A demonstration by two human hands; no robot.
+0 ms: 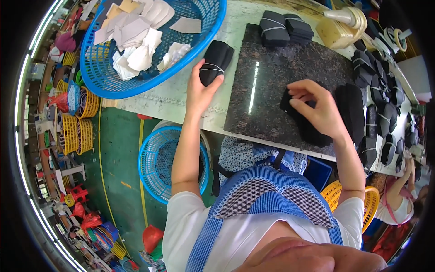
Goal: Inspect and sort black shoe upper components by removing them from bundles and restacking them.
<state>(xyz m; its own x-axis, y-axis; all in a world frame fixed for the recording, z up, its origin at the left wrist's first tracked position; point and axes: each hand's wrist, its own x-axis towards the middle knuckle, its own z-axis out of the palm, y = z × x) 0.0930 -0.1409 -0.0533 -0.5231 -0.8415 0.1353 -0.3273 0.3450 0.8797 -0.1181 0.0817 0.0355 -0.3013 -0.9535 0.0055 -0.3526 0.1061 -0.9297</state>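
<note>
Bundling black pieces seems the step underway: at twelve o'clock the left hand [200, 92], moderately open, grips a banded bundle [216, 56] on the counter [174, 96]; at three, the right hand [319, 106] half-curls over black pieces [312, 132], its grip unclear. Squaring those probably follows. A speckled slab [272, 93] lies at two; green floor [113, 158] spreads at eight.

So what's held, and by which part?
The left hand holds an oblong, black, white-banded bundle by its near end; whether the right hand grips the black pieces beneath is unclear.
</note>
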